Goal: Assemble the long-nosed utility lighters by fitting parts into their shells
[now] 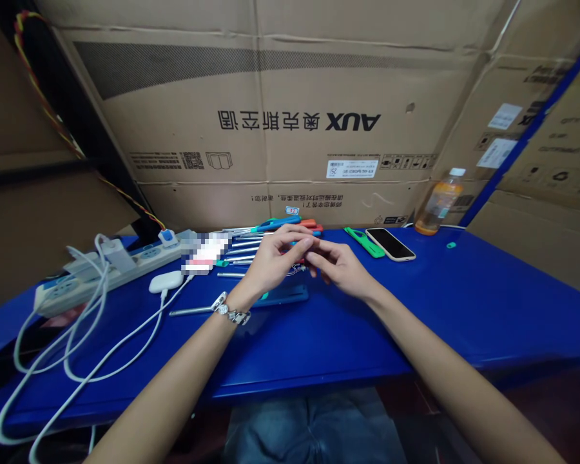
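My left hand (275, 261), with a metal watch at the wrist, and my right hand (341, 267) meet over the middle of the blue table (464, 309). Their fingers are curled and pinched together at the tips, around something too small to make out. Just beyond the hands lie several screwdrivers (270, 235) with metal shafts and blue, green and red handles. A dark blue flat case (285, 295) lies under my left hand. One more metal shaft (191, 311) rests on the table by my left wrist.
A power strip (111, 267) with white plugs and white cables (77, 361) sits at the left. A phone (390, 244), a green tool (363, 241) and an orange drink bottle (439, 205) stand at the back right. Cardboard boxes (294, 116) wall the back.
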A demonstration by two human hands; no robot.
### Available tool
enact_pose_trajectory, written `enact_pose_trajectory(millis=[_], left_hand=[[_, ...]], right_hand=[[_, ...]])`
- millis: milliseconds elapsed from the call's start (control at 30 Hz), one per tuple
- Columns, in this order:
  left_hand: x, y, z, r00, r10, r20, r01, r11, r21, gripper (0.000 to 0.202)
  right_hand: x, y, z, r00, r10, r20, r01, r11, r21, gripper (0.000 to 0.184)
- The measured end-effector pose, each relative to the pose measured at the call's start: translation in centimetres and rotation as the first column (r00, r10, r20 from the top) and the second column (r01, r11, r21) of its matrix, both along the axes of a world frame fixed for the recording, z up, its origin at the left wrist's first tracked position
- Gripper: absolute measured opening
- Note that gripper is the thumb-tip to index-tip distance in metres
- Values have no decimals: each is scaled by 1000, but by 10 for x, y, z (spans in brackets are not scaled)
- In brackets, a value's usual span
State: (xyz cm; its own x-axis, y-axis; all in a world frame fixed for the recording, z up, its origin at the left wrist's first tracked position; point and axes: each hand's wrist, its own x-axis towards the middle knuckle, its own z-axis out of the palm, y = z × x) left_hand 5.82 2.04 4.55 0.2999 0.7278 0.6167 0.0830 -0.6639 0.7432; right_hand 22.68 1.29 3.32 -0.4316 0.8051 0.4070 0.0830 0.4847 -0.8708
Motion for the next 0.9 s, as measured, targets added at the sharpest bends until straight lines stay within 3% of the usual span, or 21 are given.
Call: enact_pose_trajectory(millis=[133, 300, 367, 500, 567, 733, 900], left_hand=[[5, -2, -3, 999, 28, 27, -27, 999, -36, 21], [15, 0, -7, 971, 130, 201, -125, 991, -37, 20], [14, 2, -7, 971, 105, 214, -99, 994, -37, 20], [7, 2, -6, 991, 14, 136, -8, 999, -46, 14], [4, 2, -6, 996, -13, 90, 18, 999, -50, 15], [3, -1, -6, 999, 16, 46, -16, 1000, -5, 17], [12, -1, -6, 974, 146, 176, -146, 989, -12, 16]], right_hand=[[-1, 5, -3, 996, -72, -47, 74, 997, 33, 37], [-14, 11, -15, 978, -176, -112, 189, 975, 116, 35], [-13, 9, -13, 984, -152, -96, 161, 982, 99, 33], [-2, 2, -2, 1000, 21, -2, -21, 1000, 9, 41], [2, 0, 2, 999, 40, 35, -40, 999, -16, 43], [-2, 5, -1, 998, -33, -50, 33, 999, -7, 37], [-13, 8, -9, 981, -155, -115, 157, 988, 9, 43]])
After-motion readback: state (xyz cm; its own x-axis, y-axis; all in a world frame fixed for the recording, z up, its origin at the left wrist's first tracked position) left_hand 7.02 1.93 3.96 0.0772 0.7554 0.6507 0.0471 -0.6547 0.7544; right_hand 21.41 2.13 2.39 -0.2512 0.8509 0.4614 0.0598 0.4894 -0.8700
